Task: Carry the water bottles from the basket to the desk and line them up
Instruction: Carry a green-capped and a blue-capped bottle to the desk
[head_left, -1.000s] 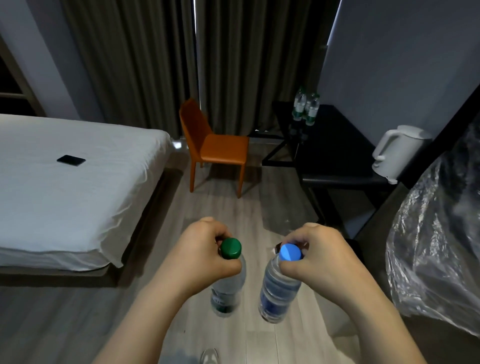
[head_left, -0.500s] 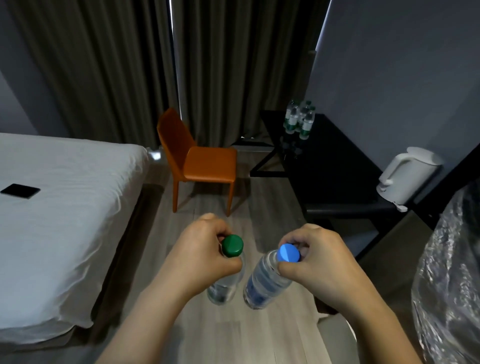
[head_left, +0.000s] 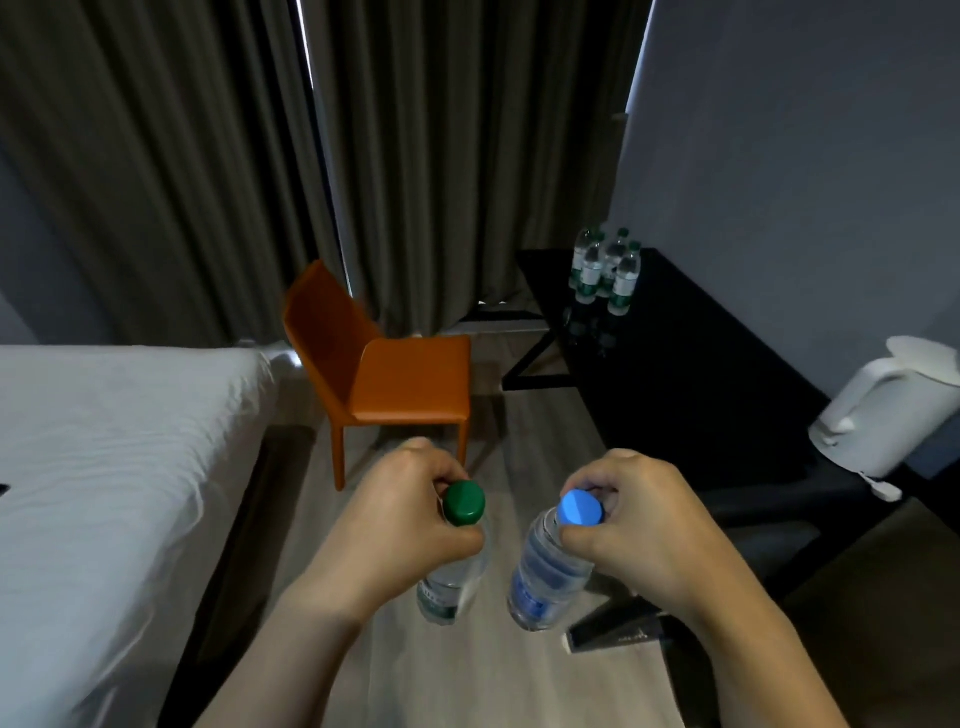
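Forward — hands (head_left: 395, 525) (head_left: 654, 540) (knuckles up) grip bottles (head_left: 453, 584) (head_left: 545, 571).

No readable text; labels on green-capped bottle (head_left: 456, 578), blue-capped bottle (head_left: 549, 569) blurred.

The room is dim, with a cool grey cast. A thin sliver of daylight shows through the gap in the curtains (head_left: 441, 156). The white bed (head_left: 104, 467) is the brightest area, while the black desk (head_left: 675, 374) swallows detail. Wide-angle distortion slants upright lines near the borders, and everything looks soft, slightly smeared.
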